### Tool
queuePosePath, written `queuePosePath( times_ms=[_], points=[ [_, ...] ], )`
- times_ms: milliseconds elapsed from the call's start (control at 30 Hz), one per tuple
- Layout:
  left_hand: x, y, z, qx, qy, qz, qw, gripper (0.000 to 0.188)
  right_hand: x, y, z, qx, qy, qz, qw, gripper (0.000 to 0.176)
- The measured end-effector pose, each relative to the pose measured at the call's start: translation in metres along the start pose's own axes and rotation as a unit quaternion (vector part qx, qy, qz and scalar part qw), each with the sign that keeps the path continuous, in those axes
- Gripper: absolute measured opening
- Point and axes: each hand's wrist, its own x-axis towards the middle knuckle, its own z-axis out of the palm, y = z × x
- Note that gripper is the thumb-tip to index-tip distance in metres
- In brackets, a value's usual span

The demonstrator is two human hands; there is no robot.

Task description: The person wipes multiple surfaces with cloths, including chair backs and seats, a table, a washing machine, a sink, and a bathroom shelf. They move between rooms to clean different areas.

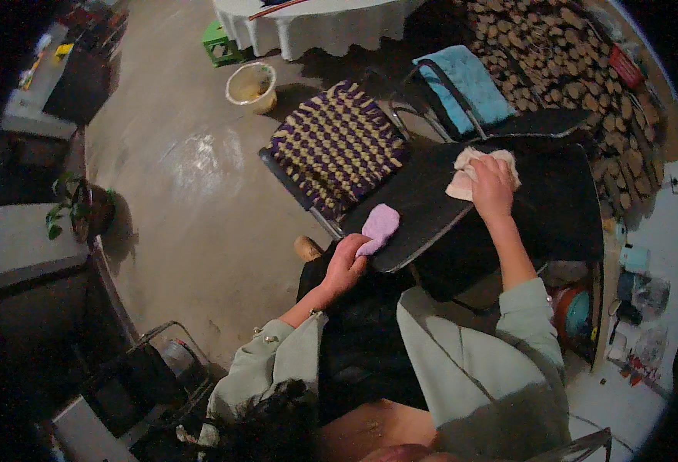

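Observation:
My right hand [493, 187] is closed over a crumpled pale pink cloth [460, 183] and presses it against the black surface [425, 185] of a metal-framed chair. My left hand [346, 263] grips the lower end of a lilac fuzzy cloth [382, 222], whose rounded upper part rests over the same chair near its edge. Left of that black surface lies a purple and cream woven seat cushion [339, 144], with a metal chair tube [327, 222] running along its lower left side.
A second chair bears a light blue towel [463, 86]. Firewood [558, 52] is stacked at the upper right. A waste bin [252, 88] and a green stool [220, 45] stand near a table with a white cloth [327, 29]. A potted plant [82, 205] is at left.

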Motion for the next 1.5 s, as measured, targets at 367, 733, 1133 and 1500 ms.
queuePosePath(
  times_ms=[367,733,1133,1500],
  points=[
    [-0.061,-0.108,-0.191,-0.180,0.266,-0.319,0.891,0.038,0.042,-0.230,0.100,0.236,-0.284,-0.139,0.919,0.035],
    [-0.130,-0.206,-0.434,-0.248,0.404,-0.352,0.807,0.035,0.088,-0.371,0.303,0.153,-0.280,0.149,0.936,0.051],
    [-0.025,-0.198,-0.468,-0.263,0.335,-0.317,0.848,0.033,0.078,-0.369,0.311,0.053,-0.403,0.224,0.886,0.040],
    [0.094,-0.178,-0.529,-0.346,0.349,-0.302,0.817,0.033,0.147,-0.369,0.384,0.466,-0.370,0.331,0.732,0.060]
  ],
)
